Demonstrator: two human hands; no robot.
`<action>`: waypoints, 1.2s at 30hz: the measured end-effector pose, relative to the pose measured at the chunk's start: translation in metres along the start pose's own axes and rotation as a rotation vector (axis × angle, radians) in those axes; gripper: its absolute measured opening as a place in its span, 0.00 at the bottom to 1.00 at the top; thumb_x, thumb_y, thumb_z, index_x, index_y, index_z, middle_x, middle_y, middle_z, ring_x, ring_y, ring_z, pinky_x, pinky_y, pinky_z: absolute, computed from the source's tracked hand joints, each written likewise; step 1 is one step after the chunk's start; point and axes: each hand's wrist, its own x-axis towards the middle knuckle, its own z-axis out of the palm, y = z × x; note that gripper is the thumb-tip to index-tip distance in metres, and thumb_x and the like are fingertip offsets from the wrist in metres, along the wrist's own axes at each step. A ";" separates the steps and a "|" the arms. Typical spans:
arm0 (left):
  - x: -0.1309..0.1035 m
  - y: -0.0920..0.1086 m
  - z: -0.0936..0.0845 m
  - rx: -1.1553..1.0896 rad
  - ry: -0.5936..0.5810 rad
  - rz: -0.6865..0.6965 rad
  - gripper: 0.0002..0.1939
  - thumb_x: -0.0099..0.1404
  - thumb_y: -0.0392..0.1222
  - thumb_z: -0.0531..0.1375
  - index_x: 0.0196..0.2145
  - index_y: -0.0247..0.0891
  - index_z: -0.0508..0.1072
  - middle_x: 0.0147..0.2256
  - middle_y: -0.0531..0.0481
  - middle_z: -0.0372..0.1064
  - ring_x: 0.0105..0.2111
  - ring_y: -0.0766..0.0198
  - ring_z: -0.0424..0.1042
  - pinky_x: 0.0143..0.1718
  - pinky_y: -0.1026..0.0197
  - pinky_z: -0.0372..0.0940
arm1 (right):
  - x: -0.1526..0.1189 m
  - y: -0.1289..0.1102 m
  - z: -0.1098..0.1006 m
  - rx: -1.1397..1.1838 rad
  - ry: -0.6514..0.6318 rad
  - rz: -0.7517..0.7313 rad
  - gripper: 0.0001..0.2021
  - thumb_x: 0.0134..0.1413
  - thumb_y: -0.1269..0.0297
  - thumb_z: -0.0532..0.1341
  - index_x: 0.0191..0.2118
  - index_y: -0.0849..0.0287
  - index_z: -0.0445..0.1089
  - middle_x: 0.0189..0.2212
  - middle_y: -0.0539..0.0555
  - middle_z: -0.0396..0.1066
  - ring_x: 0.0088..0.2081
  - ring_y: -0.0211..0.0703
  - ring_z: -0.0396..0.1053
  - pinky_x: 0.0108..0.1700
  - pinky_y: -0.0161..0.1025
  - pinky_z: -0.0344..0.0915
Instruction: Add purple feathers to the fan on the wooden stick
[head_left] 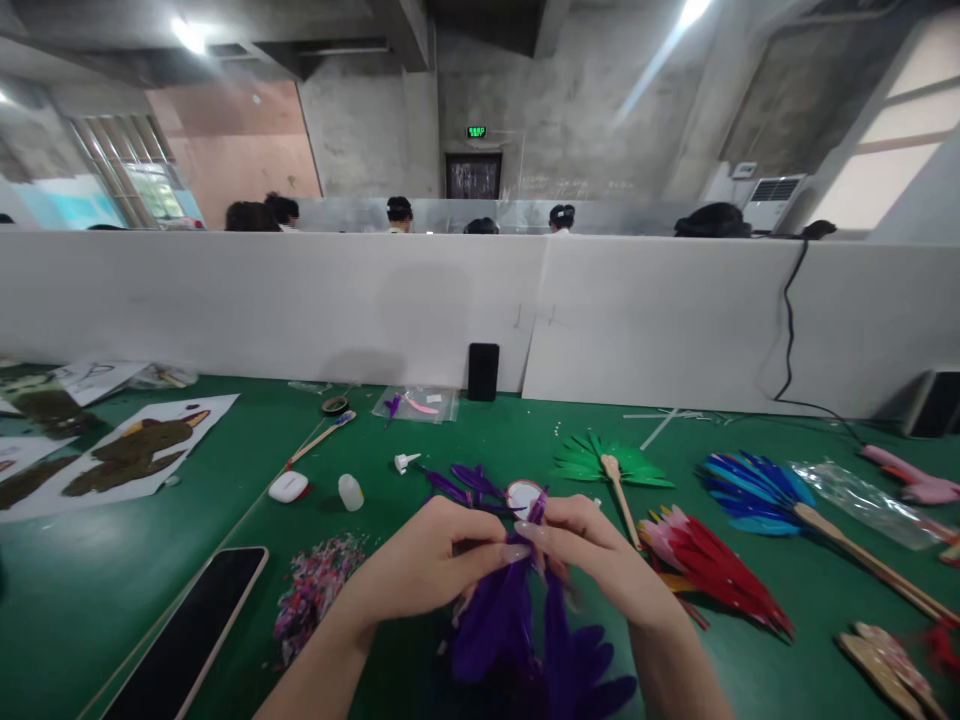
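Note:
Both my hands meet over the green table, pinching purple feathers [495,620] between thumbs and fingertips. My left hand [442,555] grips them from the left, its thumb pressed near the quill ends. Close against it, my right hand [581,545] pinches a feather whose tip end points up. Several longer feathers hang below the fingers. Just beyond my fingertips lie loose purple feathers [469,482] and a small round white lid or dish [523,497], partly covered by my hands. A heap of colourful shreds [319,590] sits left of my left forearm.
To the right lie a green feather fan [611,465], a blue feather fan [757,495], red feathers [720,570] and a pink glue gun [911,475]. Leftward are a phone [187,635], a white case [288,487], a small bottle [350,492] and a brush [322,438]. A white partition [270,300] stands behind.

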 end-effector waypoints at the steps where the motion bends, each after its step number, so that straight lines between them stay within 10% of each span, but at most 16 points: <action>1: 0.001 -0.001 0.000 -0.008 -0.005 -0.004 0.20 0.66 0.48 0.53 0.19 0.35 0.60 0.17 0.57 0.58 0.19 0.73 0.57 0.21 0.69 0.52 | 0.000 0.001 0.001 0.013 0.008 0.013 0.24 0.51 0.40 0.57 0.20 0.57 0.61 0.14 0.45 0.58 0.16 0.33 0.57 0.18 0.32 0.56; 36: 0.003 0.004 0.009 -0.296 0.044 0.041 0.13 0.62 0.45 0.59 0.25 0.33 0.70 0.18 0.59 0.57 0.17 0.75 0.56 0.19 0.71 0.52 | 0.005 0.000 0.015 -0.005 -0.023 -0.092 0.28 0.55 0.42 0.53 0.16 0.59 0.57 0.11 0.44 0.51 0.14 0.29 0.46 0.17 0.32 0.42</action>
